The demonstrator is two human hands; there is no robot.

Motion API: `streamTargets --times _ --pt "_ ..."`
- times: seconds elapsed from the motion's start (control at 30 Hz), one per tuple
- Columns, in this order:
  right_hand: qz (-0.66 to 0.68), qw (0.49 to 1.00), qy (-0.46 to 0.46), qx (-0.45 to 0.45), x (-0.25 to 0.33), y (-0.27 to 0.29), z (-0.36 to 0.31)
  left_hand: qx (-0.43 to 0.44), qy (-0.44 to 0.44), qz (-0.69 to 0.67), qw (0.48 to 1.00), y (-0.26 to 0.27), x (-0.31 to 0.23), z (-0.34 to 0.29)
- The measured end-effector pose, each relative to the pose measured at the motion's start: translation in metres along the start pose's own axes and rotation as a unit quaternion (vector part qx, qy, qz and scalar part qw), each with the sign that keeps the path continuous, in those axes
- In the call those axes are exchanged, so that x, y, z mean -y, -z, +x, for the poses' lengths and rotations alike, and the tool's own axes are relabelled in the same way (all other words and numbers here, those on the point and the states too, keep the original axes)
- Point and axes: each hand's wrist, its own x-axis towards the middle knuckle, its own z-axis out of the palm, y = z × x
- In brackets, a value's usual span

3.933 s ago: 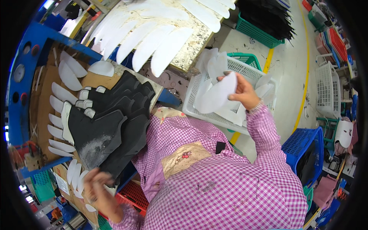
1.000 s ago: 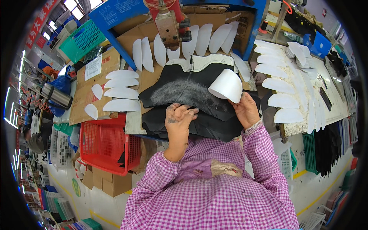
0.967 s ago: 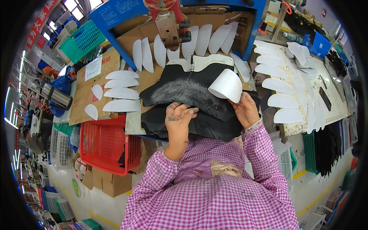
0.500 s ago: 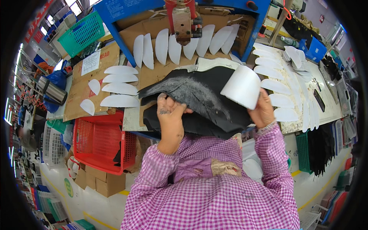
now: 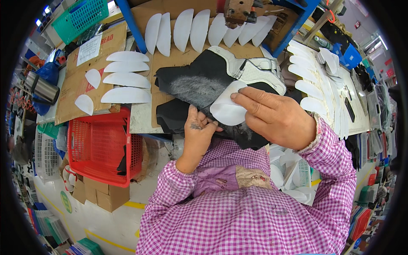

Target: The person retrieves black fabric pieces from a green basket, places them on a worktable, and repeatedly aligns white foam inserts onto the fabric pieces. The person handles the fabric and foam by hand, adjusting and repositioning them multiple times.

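A black fabric shoe upper [image 5: 193, 83] with a grey, scuffed-looking patch lies spread before me, its white stitched part [image 5: 259, 72] turned to the far right. Pinched at the near edge of the fabric, my left hand [image 5: 199, 129] has its fingers closed. My right hand [image 5: 276, 114] grips a curved white stiffener piece [image 5: 227, 108] between thumb and fingers, over the black fabric beside the patch. The stiffener's far edge curls up under my fingertips. Whether its underside touches the fabric everywhere, I cannot tell. More black material [image 5: 172, 114] lies beneath on the left.
White half-moon pieces [image 5: 182, 32] stand in a row at the back, below a press head [image 5: 240, 12] in a blue frame [image 5: 132, 25]. More lie on cardboard [image 5: 70, 95] at left and on the right-hand table [image 5: 359, 123]. A red basket [image 5: 100, 170] sits lower left.
My right hand has moved left and swung over the upper, carrying the white stiffener onto the black fabric. The upper's white stitched part now shows more. The whole view has shifted slightly.
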Motion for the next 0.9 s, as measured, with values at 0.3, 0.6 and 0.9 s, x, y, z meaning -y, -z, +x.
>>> streamTargets --times 0.3,0.6,0.9 --pt "-0.035 0.998 0.031 0.049 0.012 0.001 0.014 -0.005 -0.002 0.010 1.000 -0.001 -0.002 0.000" --pt "-0.042 0.998 0.039 0.034 0.020 0.000 0.017 -0.002 -0.006 0.015 1.000 -0.002 0.000 0.001" --pt "-0.063 0.995 0.045 0.060 0.020 -0.010 0.017 -0.012 -0.006 0.032 0.999 -0.004 -0.003 0.000"
